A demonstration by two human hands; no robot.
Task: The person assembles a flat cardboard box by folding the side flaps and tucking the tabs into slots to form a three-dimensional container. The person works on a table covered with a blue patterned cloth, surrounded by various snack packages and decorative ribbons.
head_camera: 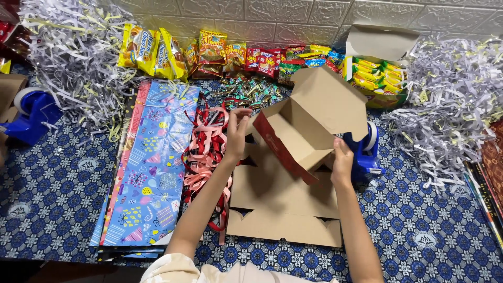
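Nearest the camera, flat cardboard blanks point(285, 209) are lying stacked on the blue patterned tablecloth point(52, 178), their notched edges pointing toward the person. Just above them, both hands are holding up a half-folded cardboard box point(304, 128), which is hanging in the air over the blanks, tilted with its open mouth facing up and toward the camera. The box is showing plain brown card on the inside, a red printed outer wall along its lower left edge, and a wide brown lid flap standing open at the upper right (the flap is hiding part of what lies behind it). The left hand point(237, 133) is closing its fingers on the box's left corner, pinching the card narrowly. The right hand point(342, 162) is gripping the lower right corner from underneath, the thumb pressing on the card. Left of the left forearm, a tangle of red and pink ribbon point(207, 152) is lying beside sheets of blue patterned wrapping paper point(152, 173). A blue tape dispenser point(365, 154) is sitting just behind the right hand, another blue tape dispenser point(31, 112) at the far left. Farther back, snack packets point(209, 52) are lining the wall, an open carton of yellow packets point(380, 73) is sitting at the right, and heaps of shredded paper point(73, 57) are filling both far corners.
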